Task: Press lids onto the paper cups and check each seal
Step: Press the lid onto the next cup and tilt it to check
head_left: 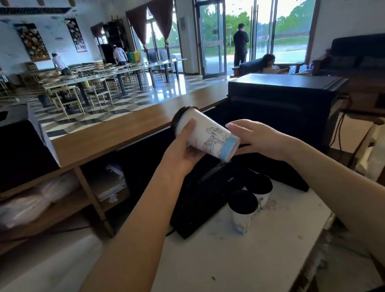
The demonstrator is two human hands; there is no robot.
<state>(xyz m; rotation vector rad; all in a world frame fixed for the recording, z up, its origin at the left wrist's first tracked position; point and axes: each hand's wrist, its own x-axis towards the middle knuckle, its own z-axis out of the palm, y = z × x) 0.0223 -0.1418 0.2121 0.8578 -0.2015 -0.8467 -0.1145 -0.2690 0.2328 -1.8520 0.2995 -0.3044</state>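
Note:
A white paper cup [205,133] with a line drawing and a blue band at its base is held tilted in the air, its black lid [177,119] pointing up and to the left. My left hand [182,150] grips the cup's side from below, thumb along the wall. My right hand [256,137] touches the cup's base with its fingers. Two more lidded cups stand on the white counter below: one in front [242,212] and one behind it [261,187].
A black keyboard [193,208] lies on the white counter [225,274]. A black machine [284,101] stands behind my hands, a black box [6,143] at left on the wooden ledge [113,133]. Shelves with bags are at left, a dining hall beyond.

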